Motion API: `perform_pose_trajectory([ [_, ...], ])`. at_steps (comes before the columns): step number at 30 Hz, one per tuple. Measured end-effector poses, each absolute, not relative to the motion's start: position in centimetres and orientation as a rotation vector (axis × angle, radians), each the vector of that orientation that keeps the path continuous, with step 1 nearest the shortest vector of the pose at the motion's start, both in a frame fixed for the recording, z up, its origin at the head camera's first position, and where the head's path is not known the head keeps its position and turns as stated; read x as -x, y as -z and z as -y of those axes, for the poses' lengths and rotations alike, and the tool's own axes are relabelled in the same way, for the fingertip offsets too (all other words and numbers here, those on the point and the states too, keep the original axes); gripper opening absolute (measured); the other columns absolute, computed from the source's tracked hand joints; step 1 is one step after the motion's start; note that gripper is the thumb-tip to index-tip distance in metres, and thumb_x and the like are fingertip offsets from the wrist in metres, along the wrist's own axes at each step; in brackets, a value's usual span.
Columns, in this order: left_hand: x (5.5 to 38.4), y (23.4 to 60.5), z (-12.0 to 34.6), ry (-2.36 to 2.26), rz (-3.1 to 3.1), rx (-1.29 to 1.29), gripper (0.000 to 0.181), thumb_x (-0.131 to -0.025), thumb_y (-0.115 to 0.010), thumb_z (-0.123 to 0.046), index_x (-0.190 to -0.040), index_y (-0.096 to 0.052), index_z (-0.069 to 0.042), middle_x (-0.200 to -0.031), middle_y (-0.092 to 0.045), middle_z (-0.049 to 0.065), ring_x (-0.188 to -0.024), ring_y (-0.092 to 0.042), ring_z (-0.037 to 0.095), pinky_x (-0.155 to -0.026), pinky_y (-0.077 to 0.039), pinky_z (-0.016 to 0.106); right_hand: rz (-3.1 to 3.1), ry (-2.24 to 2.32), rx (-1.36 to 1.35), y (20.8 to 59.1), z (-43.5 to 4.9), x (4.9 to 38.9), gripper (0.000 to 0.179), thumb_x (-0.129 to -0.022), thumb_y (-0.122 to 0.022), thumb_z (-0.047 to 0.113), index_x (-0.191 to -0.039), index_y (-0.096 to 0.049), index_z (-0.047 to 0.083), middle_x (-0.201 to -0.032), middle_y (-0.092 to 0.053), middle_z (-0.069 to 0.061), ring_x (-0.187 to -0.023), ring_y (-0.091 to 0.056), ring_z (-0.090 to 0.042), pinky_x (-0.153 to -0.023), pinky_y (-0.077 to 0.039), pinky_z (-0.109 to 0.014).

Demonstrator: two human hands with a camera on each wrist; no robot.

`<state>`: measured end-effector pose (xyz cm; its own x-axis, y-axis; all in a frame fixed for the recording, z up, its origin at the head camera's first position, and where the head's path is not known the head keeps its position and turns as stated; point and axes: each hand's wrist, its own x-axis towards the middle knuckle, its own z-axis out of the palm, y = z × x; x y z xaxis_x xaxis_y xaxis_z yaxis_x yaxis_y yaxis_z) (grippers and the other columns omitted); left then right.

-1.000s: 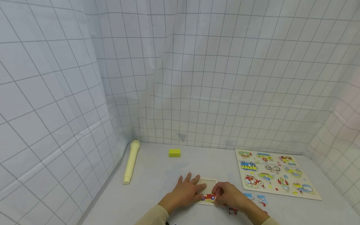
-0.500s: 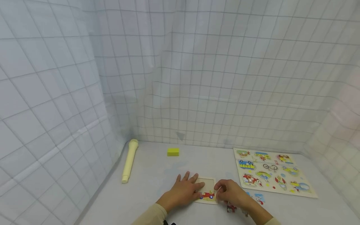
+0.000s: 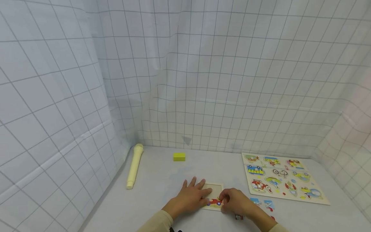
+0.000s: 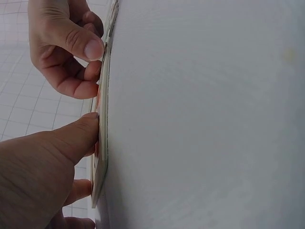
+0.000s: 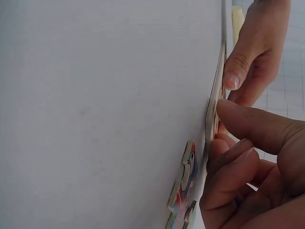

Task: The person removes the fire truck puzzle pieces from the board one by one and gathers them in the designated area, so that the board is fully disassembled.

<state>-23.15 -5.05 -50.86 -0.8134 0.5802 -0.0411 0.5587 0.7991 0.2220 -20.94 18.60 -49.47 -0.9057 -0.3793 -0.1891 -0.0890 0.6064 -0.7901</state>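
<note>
A small wooden jigsaw tray [image 3: 215,189] lies on the table with a red car picture [image 3: 214,202] along its near part; the far part shows bare wood. My left hand [image 3: 189,196] rests on the tray's left side, fingers spread and fairly straight, its thumb [image 4: 81,133] pressing near the car. At the tray's right edge is my right hand [image 3: 235,202], fingers bent, with thumb [image 5: 238,114] and fingertips touching the edge beside the car's right end. Whether they pinch a jigsaw piece there is hidden.
Loose jigsaw pieces [image 3: 269,204] lie right of the tray, partly behind my right forearm; one red piece [image 3: 239,217] is nearer me. A large picture puzzle board [image 3: 285,180] lies at right. Farther off are a yellow block [image 3: 179,157] and a cream microphone-shaped stick [image 3: 135,166].
My right hand drew slightly off the tray's right edge half a second ago and is back against it now. My left hand stays on the tray.
</note>
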Motion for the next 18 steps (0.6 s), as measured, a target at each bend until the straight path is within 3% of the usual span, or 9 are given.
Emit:
perform_pose_trajectory([
  [18,23.32,51.33,5.26,-0.325,-2.875,-0.939,0.049,-0.101,-0.054,-0.056,-0.146,-0.055,-0.040,-0.161,-0.042,0.006,-0.148,-0.032,0.048,-0.109,-0.029,0.074,-2.409,1.320,0.408,49.35,-18.30,21.02,0.030,-0.076,-0.081,0.000,-0.099,-0.062,0.005,-0.082,-0.058,-0.004,-0.075,-0.054,-0.018,-0.059,-0.042,-0.024],
])
